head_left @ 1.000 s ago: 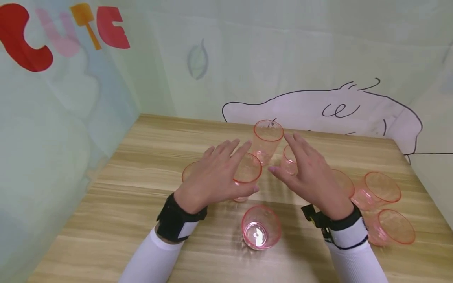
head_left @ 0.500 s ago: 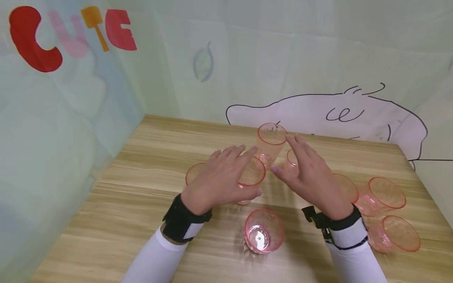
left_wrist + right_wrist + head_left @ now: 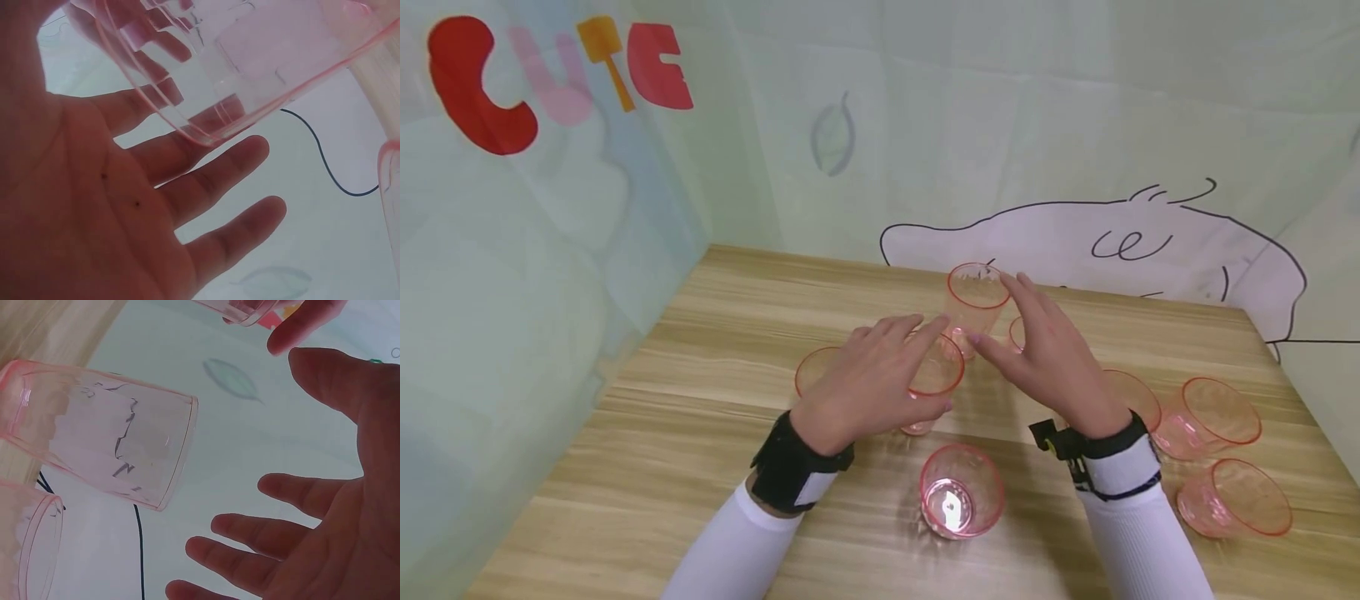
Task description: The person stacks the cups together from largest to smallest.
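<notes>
Pink, clear plastic cups stand crowded on the wooden table (image 3: 715,467). Both hands are spread wide with straight fingers and hold nothing. The left hand (image 3: 868,387) hovers over a near cup (image 3: 934,377), fingers above its rim; whether they touch it cannot be told. The right hand (image 3: 1052,362) reaches toward the tall cup (image 3: 973,302) at the back, fingertips close by its rim.

Risk, as judged: the cups are light and packed close. A hand closing on the tall cup could clip the near cup or the half-hidden cup (image 3: 1017,332) behind the right hand and tip it. Two cups (image 3: 1213,412) at the right already lie on their sides and may roll.

View differences: the head camera gives the full layout, including the front cup (image 3: 961,492). The right wrist camera shows a clear gap between the fingers (image 3: 262,534) and the tall cup (image 3: 103,428). The left wrist camera shows the open palm (image 3: 94,206) with a cup wall (image 3: 237,69) just beyond the fingers.
</notes>
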`<control>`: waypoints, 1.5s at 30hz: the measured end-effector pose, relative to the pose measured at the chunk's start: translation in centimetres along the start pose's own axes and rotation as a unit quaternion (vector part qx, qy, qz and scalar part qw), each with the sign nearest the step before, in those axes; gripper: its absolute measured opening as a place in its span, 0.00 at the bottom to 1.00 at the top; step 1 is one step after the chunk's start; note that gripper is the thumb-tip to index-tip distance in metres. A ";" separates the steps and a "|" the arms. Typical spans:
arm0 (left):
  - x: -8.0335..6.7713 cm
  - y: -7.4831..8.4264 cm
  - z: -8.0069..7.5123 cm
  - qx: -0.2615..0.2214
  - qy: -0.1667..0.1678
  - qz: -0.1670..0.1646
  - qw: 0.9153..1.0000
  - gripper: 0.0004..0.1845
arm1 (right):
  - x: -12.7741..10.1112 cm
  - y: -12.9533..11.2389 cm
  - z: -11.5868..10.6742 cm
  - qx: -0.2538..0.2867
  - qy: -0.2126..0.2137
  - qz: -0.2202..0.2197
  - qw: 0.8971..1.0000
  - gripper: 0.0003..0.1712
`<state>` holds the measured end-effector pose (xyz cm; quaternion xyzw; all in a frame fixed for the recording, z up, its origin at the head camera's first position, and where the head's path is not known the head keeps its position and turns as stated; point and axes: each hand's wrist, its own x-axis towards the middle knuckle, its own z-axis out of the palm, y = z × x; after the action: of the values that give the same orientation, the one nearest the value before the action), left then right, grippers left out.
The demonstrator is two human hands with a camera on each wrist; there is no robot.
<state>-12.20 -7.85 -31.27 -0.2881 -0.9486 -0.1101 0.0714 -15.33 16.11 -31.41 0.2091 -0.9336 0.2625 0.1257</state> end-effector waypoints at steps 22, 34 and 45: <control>0.3 0.0 0.1 0.003 0.007 0.009 1.000 0.46 | 3.0 0.8 1.4 0.017 -0.038 0.050 0.998 0.47; 0.2 -0.1 0.5 -0.008 0.013 0.010 1.000 0.46 | 2.9 1.8 2.8 0.046 -0.001 0.073 0.996 0.50; 0.5 -0.2 0.6 -0.005 0.007 0.007 1.000 0.45 | 3.5 2.7 4.0 0.072 0.066 0.100 0.990 0.48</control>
<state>-12.71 -7.59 -31.75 -0.2941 -0.9454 -0.1168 0.0774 -20.17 14.93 -34.69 0.1059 -0.9183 0.3531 0.1447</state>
